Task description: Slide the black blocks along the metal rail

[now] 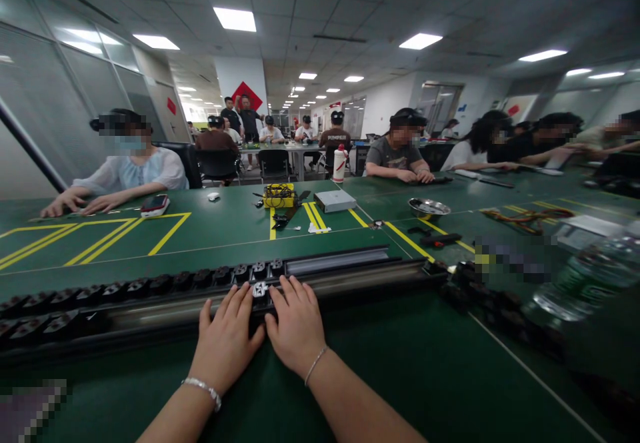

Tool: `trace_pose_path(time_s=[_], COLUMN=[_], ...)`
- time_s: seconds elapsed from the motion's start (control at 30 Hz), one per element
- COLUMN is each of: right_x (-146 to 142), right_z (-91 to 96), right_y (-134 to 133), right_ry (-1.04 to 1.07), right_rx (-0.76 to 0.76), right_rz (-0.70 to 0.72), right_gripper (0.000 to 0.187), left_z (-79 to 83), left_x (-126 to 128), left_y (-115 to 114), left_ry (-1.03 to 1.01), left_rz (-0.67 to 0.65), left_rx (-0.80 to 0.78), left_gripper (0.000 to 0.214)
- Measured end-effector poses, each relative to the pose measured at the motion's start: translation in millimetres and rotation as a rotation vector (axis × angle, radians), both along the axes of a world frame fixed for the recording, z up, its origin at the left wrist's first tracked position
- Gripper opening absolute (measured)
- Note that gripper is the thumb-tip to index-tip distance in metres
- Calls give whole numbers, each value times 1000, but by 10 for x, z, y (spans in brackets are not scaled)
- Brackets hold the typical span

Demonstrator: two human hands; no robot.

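Note:
My left hand [227,336] and my right hand [296,320] lie side by side on a long black rail [350,276] that runs across the green table [400,376]. Both hands' fingers are stretched forward, their tips pressing on a small black-and-white module [260,289] seated in the rail. A row of several similar black modules [125,290] fills the rail to the left. The rail's right part shows a bare metal channel. Each wrist wears a thin bracelet.
A clear plastic bottle [583,276] lies blurred at the right. Loose black parts [480,290] sit near the rail's right end. Farther back are a yellow box [279,195], a white box [335,200] and a metal bowl [429,208]. Other people sit around the table.

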State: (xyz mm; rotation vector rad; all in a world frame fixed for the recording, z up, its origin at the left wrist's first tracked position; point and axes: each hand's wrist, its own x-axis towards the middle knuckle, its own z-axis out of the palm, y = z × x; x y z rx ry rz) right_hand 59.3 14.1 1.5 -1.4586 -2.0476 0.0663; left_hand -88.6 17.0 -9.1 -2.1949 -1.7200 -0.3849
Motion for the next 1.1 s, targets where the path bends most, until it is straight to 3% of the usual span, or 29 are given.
trace_pose_path(time_s=[1.1], right_x=[-3], right_z=[-22], right_y=[9], right_ry=[-8], right_rx=[21], right_rz=[-14], right_gripper=[47], left_z=[129], left_x=[50], left_y=[-21], left_ry=[-30], left_rz=[26], left_rx=[-98], left_gripper=[55])
